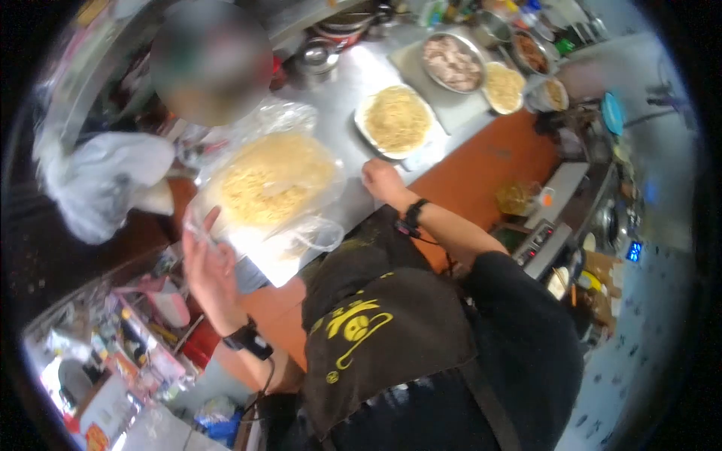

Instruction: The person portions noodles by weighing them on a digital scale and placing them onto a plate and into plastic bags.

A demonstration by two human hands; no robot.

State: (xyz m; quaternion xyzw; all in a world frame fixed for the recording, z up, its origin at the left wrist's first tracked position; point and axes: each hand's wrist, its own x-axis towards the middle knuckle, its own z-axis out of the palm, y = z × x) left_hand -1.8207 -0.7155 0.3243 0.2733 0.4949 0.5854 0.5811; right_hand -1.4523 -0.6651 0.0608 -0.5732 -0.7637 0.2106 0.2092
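A clear plastic bag of pale yellow noodles lies on the metal worktop in front of me. My left hand is at the bag's near left edge, its fingers stretched out and touching or nearly touching the plastic. My right hand is curled closed at the worktop's front edge, beside a dish of shredded yellow noodles. Whatever is inside that fist, if anything, is hidden. A white sheet or board shows under the bag's near corner.
A metal bowl of pale meat pieces stands on a board at the back, near a smaller dish of noodles. Farther right is a bowl of reddish-brown food. A lidded metal pot and a white plastic bag are also around.
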